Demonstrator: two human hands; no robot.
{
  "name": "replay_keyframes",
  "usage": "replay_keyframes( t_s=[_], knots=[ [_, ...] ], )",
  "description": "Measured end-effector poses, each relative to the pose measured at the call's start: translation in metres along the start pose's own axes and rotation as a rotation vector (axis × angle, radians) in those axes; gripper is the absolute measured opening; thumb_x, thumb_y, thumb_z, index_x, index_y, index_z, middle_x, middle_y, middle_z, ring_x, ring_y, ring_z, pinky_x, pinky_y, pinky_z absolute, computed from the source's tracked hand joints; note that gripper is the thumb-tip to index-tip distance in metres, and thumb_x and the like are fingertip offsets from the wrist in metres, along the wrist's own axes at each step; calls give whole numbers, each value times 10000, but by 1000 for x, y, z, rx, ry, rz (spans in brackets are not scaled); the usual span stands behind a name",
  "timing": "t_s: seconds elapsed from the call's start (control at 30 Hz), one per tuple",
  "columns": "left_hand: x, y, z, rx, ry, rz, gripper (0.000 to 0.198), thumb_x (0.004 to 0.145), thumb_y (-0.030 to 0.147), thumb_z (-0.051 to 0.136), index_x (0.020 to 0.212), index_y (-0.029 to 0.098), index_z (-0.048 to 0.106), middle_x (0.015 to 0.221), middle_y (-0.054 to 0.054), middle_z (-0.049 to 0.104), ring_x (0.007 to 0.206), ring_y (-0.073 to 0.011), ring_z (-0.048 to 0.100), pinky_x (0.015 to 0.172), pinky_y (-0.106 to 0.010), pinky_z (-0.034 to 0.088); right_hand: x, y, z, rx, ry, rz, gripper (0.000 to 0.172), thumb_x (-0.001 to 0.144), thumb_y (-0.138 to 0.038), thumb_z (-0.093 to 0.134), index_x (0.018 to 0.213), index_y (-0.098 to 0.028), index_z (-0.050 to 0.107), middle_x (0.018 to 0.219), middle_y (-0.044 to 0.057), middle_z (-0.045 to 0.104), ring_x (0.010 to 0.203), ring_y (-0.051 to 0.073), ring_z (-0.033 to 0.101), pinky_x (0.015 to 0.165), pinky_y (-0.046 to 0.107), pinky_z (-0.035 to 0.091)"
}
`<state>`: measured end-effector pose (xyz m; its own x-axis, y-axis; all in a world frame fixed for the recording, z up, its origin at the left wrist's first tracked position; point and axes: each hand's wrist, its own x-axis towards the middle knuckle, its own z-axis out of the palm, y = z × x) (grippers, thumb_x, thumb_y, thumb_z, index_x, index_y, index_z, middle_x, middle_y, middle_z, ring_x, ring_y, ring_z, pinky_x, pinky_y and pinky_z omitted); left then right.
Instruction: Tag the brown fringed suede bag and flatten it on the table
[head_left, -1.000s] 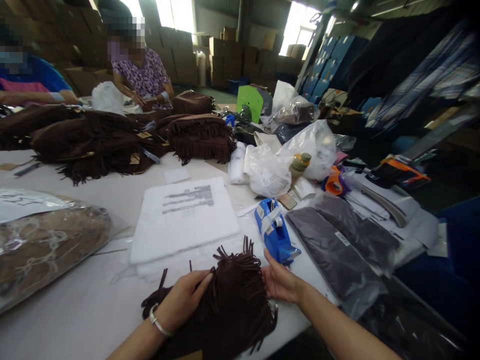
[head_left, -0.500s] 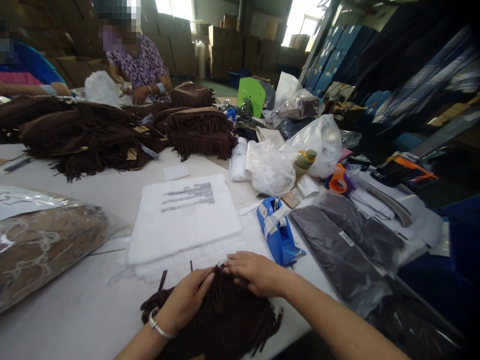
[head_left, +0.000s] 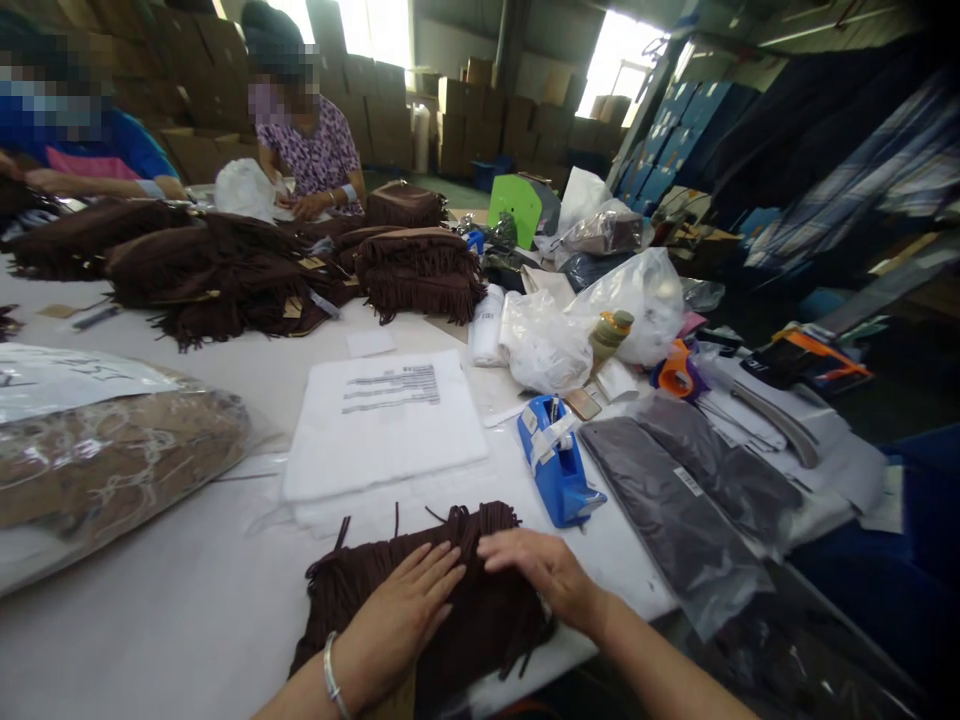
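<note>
A dark brown fringed bag [head_left: 480, 610] lies flat on the white table [head_left: 172, 620] right in front of me. My left hand [head_left: 401, 615] rests palm down on its left half, fingers spread, a silver bangle at the wrist. My right hand [head_left: 544, 575] presses flat on the bag's right half, fingers pointing left towards the left hand. Neither hand grips anything. Just beyond the bag lies a stack of white plastic bags with printed text [head_left: 386, 420], and a blue tape dispenser [head_left: 559, 460] stands to the right of it.
A packed tan item in clear plastic [head_left: 112, 460] lies at the left. Piles of brown fringed bags [head_left: 225, 275] fill the far side, where two people work. White bags [head_left: 547, 345], a bottle [head_left: 607, 335] and grey pouches [head_left: 675, 500] crowd the right.
The fringes that stood up a second ago are now laid flat. My right hand moved from the bag's right edge onto its top, and both hands spread flat on it.
</note>
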<state>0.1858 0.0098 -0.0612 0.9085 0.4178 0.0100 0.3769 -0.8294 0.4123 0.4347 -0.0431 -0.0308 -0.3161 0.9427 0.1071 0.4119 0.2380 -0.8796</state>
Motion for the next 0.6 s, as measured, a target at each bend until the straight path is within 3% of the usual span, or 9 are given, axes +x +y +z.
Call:
replay_keyframes(
  t_s=[0.07, 0.1, 0.23, 0.3, 0.37, 0.5, 0.57, 0.6],
  knots=[
    [0, 4, 0, 14, 15, -3, 463, 891, 171, 491, 1341, 249, 417, 1408, -49, 422, 1292, -223, 392, 1069, -462, 371, 31, 6, -7, -95, 153, 128, 462, 976, -382, 233, 1053, -174, 638, 1101, 86, 653, 1057, 181, 572, 961, 333, 408],
    [1, 6, -2, 19, 11, -5, 459, 887, 166, 496, 1335, 240, 428, 1404, -56, 427, 1288, -227, 398, 1065, -459, 376, 48, 11, -9, -161, 150, 189, 452, 968, -399, 262, 1029, -163, 643, 1056, 90, 664, 1002, 188, 588, 923, 328, 423],
    [1, 16, -19, 4, -56, -10, 412, 876, 157, 509, 1281, 228, 498, 1357, -59, 488, 1235, -233, 470, 1034, -447, 422, 94, 24, -1, -241, -78, 225, 348, 898, -393, 451, 807, -159, 692, 806, 61, 694, 752, 181, 610, 751, 295, 464],
    [-1, 17, -29, -35, -36, -14, 370, 895, 171, 483, 1255, 249, 523, 1317, -35, 536, 1197, -208, 514, 1029, -421, 436, 90, 22, 8, -233, -145, 194, 288, 893, -350, 468, 855, -183, 700, 852, 44, 702, 793, 171, 617, 769, 282, 465],
    [-5, 12, -34, -53, 43, -44, 370, 916, 185, 448, 1274, 266, 501, 1327, -16, 529, 1213, -187, 498, 1044, -404, 424, 71, 17, 17, -243, -151, 151, 257, 908, -305, 452, 1000, -220, 676, 999, 31, 690, 935, 166, 605, 883, 300, 437],
    [-15, -5, -24, 41, 121, -87, 465, 893, 195, 499, 1347, 234, 411, 1405, -54, 435, 1285, -226, 409, 1047, -450, 408, 24, 9, 29, -357, -165, -17, 365, 923, -275, 433, 1278, -238, 506, 1337, 52, 513, 1290, 198, 381, 1116, 434, 210],
    [-19, -9, -17, 89, 103, -60, 501, 868, 193, 543, 1349, 230, 407, 1404, -59, 433, 1292, -242, 396, 1047, -468, 401, 11, 8, 30, -364, -230, -71, 416, 923, -298, 442, 1330, -214, 447, 1405, 71, 435, 1349, 217, 290, 1131, 467, 175],
    [-20, -9, -15, 100, 95, -46, 505, 862, 195, 554, 1345, 233, 412, 1401, -55, 437, 1295, -242, 391, 1051, -468, 395, 10, 9, 29, -335, -235, -78, 397, 929, -302, 431, 1314, -211, 465, 1385, 73, 460, 1335, 213, 320, 1127, 460, 199]
  ],
)
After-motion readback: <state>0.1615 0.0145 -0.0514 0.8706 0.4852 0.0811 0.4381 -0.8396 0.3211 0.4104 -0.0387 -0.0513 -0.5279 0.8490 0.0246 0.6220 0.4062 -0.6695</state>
